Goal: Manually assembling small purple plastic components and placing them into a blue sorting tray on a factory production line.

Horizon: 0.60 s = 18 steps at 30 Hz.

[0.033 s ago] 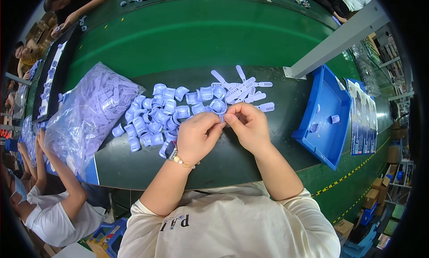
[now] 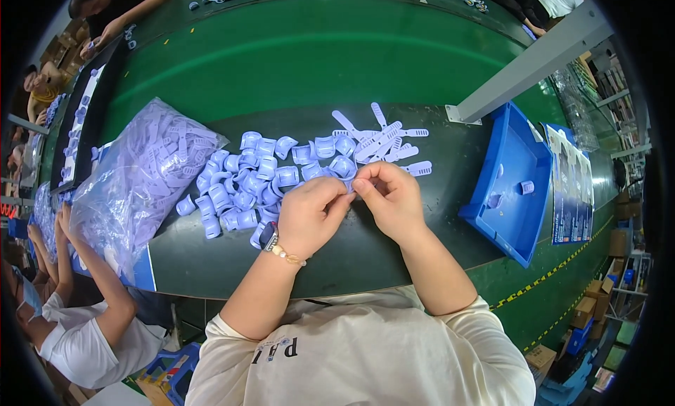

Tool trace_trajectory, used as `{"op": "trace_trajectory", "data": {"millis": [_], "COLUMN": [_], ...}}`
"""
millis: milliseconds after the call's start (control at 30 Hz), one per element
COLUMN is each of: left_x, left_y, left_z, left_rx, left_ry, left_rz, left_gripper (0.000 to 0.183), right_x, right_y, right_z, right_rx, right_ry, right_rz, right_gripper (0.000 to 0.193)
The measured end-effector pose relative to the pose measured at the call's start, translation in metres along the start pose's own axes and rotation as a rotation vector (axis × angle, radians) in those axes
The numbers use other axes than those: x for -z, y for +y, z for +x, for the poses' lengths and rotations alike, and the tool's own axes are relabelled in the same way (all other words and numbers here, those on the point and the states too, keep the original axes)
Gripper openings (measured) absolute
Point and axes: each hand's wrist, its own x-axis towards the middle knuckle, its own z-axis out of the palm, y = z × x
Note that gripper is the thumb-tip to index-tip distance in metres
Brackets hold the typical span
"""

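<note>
My left hand (image 2: 314,212) and my right hand (image 2: 394,198) meet at the middle of the dark work table, fingertips pinched together. Between them is a small lavender plastic part (image 2: 349,184), mostly covered by the fingers, so its full shape cannot be made out. Just beyond and to the left lies a heap of curved lavender plastic pieces (image 2: 247,188), some touching one another. Flat lavender straps with slots (image 2: 380,144) lie loosely piled beyond my right hand.
A clear bag full of lavender straps (image 2: 165,146) sits at the left. To the right are a blue tray (image 2: 518,230) holding a few pieces, printed sheets (image 2: 571,188) and a grey metal post (image 2: 534,61). A green belt (image 2: 337,47) runs beyond. Co-workers sit at the left.
</note>
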Motion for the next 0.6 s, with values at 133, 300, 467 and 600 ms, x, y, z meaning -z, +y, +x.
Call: {"op": "trace_trajectory", "data": {"millis": [133, 300, 467, 600], "left_x": [-0.0001, -0.0031, -0.0038, -0.0037], "left_y": [-0.0029, -0.0044, -0.0050, 0.0013], "left_z": [-0.0018, -0.0013, -0.0014, -0.0019], "left_rx": [-0.011, -0.052, -0.086, -0.028], "left_ry": [-0.022, 0.005, 0.039, 0.067], "left_rz": [0.006, 0.044, 0.112, 0.108], "left_gripper": [0.007, 0.006, 0.006, 0.007], "right_x": [-0.0028, -0.0028, -0.0051, -0.0051], "right_y": [-0.0062, 0.0001, 0.0003, -0.0006], "right_z": [-0.0009, -0.0010, -0.0009, -0.0014], "right_rx": [-0.055, -0.068, -0.027, -0.011], "right_ry": [0.029, 0.019, 0.036, 0.056], "right_rz": [-0.031, -0.015, -0.066, -0.101], "right_gripper": [0.005, 0.005, 0.006, 0.007]}}
